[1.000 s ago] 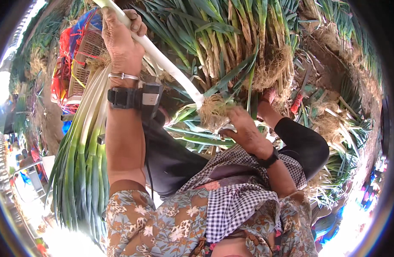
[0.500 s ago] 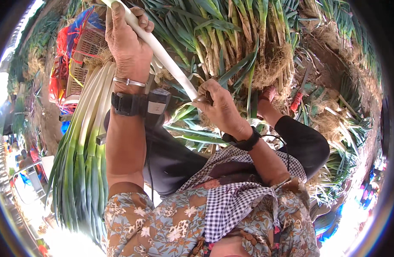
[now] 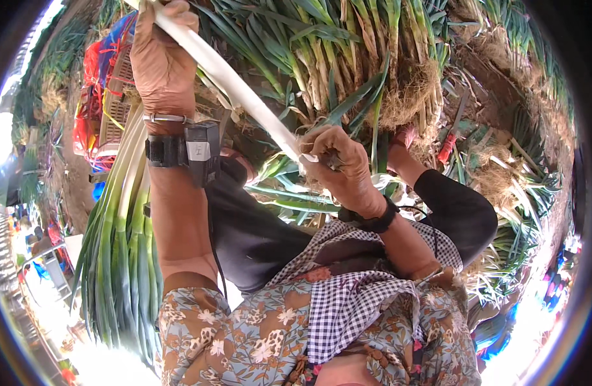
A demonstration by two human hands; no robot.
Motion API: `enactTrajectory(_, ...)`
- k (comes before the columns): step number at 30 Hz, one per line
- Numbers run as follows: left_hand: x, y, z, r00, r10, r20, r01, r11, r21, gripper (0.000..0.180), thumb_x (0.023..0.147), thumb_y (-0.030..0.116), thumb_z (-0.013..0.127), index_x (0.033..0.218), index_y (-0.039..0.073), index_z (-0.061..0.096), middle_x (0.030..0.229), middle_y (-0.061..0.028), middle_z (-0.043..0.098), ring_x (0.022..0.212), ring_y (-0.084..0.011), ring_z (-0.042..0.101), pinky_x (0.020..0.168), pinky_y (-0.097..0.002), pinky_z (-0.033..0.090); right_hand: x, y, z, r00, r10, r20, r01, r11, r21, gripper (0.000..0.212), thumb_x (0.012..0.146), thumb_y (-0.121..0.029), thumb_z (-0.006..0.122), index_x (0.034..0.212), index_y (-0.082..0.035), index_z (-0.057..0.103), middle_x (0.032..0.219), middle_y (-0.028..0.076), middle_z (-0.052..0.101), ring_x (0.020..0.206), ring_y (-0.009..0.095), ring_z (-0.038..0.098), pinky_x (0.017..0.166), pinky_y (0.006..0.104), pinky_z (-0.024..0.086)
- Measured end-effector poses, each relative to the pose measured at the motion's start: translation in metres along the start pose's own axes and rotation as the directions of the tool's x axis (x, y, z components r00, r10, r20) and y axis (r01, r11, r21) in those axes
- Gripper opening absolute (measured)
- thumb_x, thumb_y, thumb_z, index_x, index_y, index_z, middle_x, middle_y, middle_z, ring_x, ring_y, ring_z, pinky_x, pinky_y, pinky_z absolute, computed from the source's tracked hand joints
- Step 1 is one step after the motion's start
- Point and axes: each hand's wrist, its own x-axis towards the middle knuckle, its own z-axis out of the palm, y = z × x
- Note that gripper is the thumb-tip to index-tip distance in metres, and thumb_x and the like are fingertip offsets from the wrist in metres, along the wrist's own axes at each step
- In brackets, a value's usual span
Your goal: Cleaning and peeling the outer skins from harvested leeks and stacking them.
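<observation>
A long white green onion stalk point(image 3: 234, 83) runs slantwise from the upper left down toward the middle. My left hand point(image 3: 164, 61) is wrapped round its upper part; the far end leaves the picture. At the lower end, my right hand point(image 3: 341, 164) is closed with thumb and fingers pinched on the stalk, where a thin pale bit of skin curls up. Whether something small is also inside that hand I cannot make out. Beside my left forearm lies a row of peeled green onions point(image 3: 125, 219), white ends away from me and green leaves toward me.
A big bundle of unpeeled green onions point(image 3: 366, 58) with earthy roots stands ahead. A woven crate point(image 3: 115, 106) with red and blue plastic is at the left. Stripped leaves point(image 3: 302, 199) litter the ground between my legs. A knife with a red-wrapped handle point(image 3: 447, 149) lies at right.
My left hand has shifted left and slightly down with the stalk. My right hand has turned a little and moved slightly right and down, still at the lower end.
</observation>
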Motion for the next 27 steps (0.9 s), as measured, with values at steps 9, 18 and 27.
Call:
enactTrajectory(9,0.000,0.006,-0.019,0.962,0.266,-0.061,-0.200,0.838,0.508,0.016,0.097,0.012,0.054,0.109,0.003,0.051,0.092,-0.0110,0.053,0.073,-0.0155,0.046,0.060,-0.0269,0.040,-0.018,-0.019,-0.026,0.796,0.229,0.561,0.038,0.905,-0.424,0.027,0.080,-0.009,0.071,0.099,-0.002,0.054,0.097,0.016,0.060,0.081,0.036,0.061,0.071,0.0388,0.050)
enactTrajectory(18,0.000,-0.017,-0.028,0.893,0.330,-0.305,-0.107,0.816,0.568,0.021,0.099,0.023,0.051,0.109,0.005,0.050,0.094,-0.0136,0.055,0.073,-0.0198,0.049,0.065,-0.0327,0.042,0.011,0.016,0.025,0.997,0.080,-0.005,-0.073,0.885,-0.459,0.035,0.079,-0.013,0.074,0.101,-0.002,0.049,0.089,0.014,0.056,0.078,0.034,0.061,0.067,0.0403,0.048)
enactTrajectory(27,0.000,-0.016,-0.039,0.850,0.372,-0.372,-0.119,0.825,0.552,0.018,0.099,0.021,0.049,0.109,0.006,0.048,0.093,-0.0145,0.057,0.074,-0.0214,0.050,0.068,-0.0359,0.044,0.008,0.020,0.025,0.992,0.106,-0.062,-0.122,0.911,-0.395,0.030,0.080,-0.008,0.072,0.090,-0.003,0.045,0.083,0.014,0.053,0.071,0.033,0.060,0.061,0.0393,0.047)
